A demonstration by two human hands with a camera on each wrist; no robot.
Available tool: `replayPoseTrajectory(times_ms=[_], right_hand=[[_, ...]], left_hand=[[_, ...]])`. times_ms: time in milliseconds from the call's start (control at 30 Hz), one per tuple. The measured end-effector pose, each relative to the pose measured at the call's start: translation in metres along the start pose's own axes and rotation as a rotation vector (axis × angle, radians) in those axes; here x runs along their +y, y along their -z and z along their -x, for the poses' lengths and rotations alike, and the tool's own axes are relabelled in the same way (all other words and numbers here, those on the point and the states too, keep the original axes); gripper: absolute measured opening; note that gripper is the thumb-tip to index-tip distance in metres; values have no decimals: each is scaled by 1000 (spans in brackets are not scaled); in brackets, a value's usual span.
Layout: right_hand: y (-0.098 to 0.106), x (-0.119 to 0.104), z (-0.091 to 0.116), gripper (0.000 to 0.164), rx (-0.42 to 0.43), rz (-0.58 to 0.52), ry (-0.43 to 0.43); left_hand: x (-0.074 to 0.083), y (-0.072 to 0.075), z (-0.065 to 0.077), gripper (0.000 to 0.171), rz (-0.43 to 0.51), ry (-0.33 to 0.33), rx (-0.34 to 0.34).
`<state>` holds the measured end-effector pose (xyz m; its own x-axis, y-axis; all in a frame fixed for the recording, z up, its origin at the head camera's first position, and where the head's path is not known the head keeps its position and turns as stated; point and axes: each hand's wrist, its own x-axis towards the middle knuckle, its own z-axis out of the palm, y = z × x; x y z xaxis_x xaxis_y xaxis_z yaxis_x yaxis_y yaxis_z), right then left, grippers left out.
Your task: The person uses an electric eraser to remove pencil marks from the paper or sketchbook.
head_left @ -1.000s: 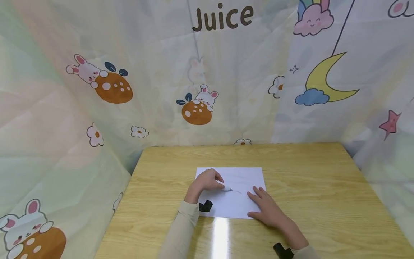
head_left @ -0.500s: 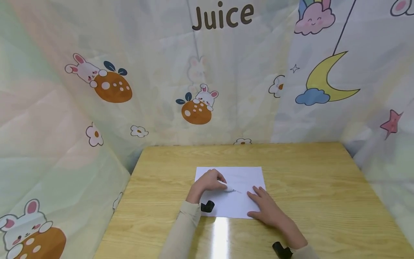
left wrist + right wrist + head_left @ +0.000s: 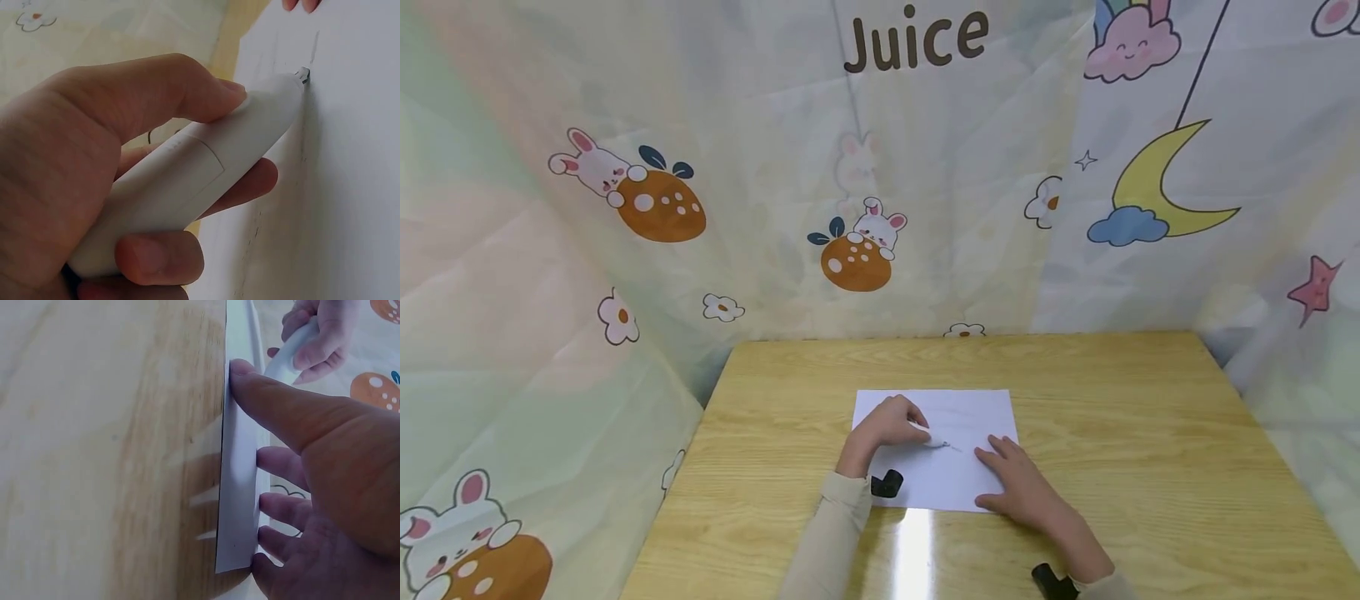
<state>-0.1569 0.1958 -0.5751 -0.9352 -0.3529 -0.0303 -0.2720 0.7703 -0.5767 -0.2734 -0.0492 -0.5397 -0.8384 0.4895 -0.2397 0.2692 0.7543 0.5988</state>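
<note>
In the head view my left hand (image 3: pixel 891 421) grips a thick white pen-shaped tool (image 3: pixel 934 438). The left wrist view shows the white tool (image 3: pixel 250 128) close up, with the thumb along its top, fingers curled beneath, and a small grey tip (image 3: pixel 303 75) at the paper's surface. Thin grey lines run along the sheet (image 3: pixel 356 156); whether drawn or cut, I cannot tell. My right hand (image 3: pixel 1024 486) lies spread on the right side of the white paper (image 3: pixel 951 483). In the right wrist view its thumb (image 3: pixel 240 367) presses near the paper's edge (image 3: pixel 237 506).
Under the paper is a wood-grain table (image 3: pixel 1135 433). A printed fabric curtain (image 3: pixel 760 167) stands behind it and at both sides. Black camera mounts (image 3: pixel 887 483) sit at both wrists. A bright light reflection lies on the table in front.
My left hand has slid slightly to the right with the white tool, its tip going along the thin line. The right hand keeps its place on the paper.
</note>
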Motion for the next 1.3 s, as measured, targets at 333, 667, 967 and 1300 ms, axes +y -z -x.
replayPoseTrajectory(times_ms=[333,667,967,1300], right_hand=[[4,-5,0,71,14,7,13],[2,-5,0,71,17,-4,-12],[-4,-3,3,71,19,-14,4],[-3,0,3,71,9,-22,-16]], left_hand=[[4,-2,4,7,0,-5,17],[6,-9,4,9,9,-31,7],[2,-9,7,9,13,12,3],[4,-13,4,9,25,13,16]])
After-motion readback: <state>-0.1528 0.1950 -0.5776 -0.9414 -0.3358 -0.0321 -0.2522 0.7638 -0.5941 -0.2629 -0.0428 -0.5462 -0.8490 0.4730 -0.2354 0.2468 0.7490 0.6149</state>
